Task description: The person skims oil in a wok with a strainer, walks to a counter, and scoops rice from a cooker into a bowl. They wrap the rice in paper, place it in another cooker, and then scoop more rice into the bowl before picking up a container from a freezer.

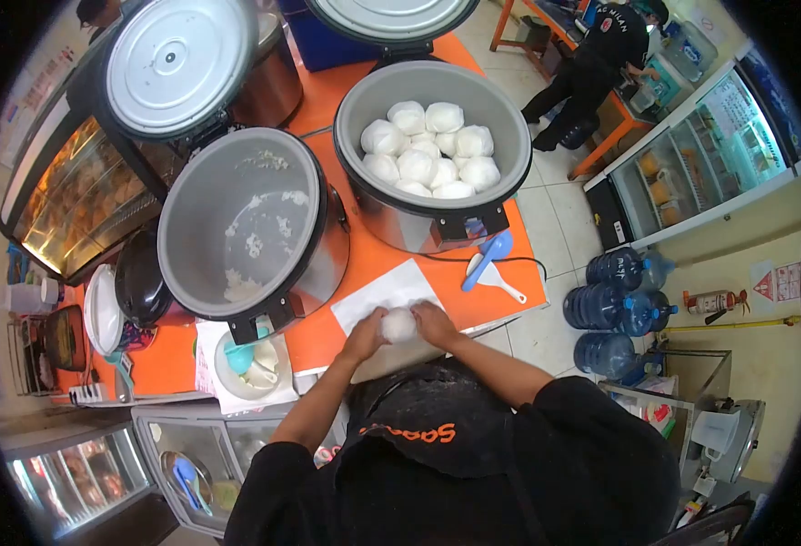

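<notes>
Between my left hand [367, 337] and my right hand [434, 326] is a round white wrapped rice bundle [398, 326], gripped from both sides at the table's front edge. A sheet of white paper [377, 289] lies flat just beyond it. Behind to the right, an open rice cooker [350, 114] holds several similar white bundles [417, 166]. Another open rice cooker [186, 218], to the left, has only scattered bits of rice on its bottom and wall. A blue rice paddle [497, 246] and a white rice paddle [509, 281] rest right of the paper.
Left on the orange table [305, 341], a bowl [273, 387] contains a turquoise scoop and pale utensils. Raised cooker lids [177, 59] stand behind. A glass food warmer [82, 209] is far left. Blue water bottles [596, 305] stand on the floor right; another person [605, 64] works beyond.
</notes>
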`<action>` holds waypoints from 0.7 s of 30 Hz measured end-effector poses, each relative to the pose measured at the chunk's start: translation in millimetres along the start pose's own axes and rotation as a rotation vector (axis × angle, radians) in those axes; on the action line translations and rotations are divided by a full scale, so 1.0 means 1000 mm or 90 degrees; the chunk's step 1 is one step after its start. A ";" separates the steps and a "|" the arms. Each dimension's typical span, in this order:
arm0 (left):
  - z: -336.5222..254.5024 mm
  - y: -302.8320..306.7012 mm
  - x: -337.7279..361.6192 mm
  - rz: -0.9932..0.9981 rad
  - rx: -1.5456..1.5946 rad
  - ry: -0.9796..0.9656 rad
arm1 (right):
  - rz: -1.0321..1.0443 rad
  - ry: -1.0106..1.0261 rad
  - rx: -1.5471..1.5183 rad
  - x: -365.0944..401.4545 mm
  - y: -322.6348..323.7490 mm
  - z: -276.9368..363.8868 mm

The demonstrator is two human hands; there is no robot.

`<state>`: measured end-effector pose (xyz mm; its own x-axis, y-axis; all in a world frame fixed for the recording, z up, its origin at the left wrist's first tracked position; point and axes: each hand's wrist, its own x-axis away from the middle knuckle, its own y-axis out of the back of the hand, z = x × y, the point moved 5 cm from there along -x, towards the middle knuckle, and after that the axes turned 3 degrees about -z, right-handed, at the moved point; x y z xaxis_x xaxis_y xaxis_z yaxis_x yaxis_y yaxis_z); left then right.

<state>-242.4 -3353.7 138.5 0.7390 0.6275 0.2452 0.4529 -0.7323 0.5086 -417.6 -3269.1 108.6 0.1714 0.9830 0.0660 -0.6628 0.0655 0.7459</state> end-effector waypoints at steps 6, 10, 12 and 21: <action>-0.017 0.003 0.024 -0.039 0.164 -0.075 | 0.164 -0.149 -0.364 0.017 0.023 0.034; -0.051 0.026 0.029 -0.048 0.238 -0.083 | 0.199 -0.220 -0.507 0.015 0.030 0.038; -0.083 0.053 0.035 -0.028 0.142 -0.110 | 0.216 -0.290 -0.746 0.018 0.044 0.062; -0.148 0.072 0.047 -0.234 -0.025 -0.354 | 0.125 -0.360 -1.183 0.011 0.075 0.125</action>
<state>-248.7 -3337.4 308.4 0.6918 0.5968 -0.4066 0.7137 -0.4795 0.5105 -374.3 -3274.4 248.3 -0.0629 0.8636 0.5002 -0.4535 0.4217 -0.7852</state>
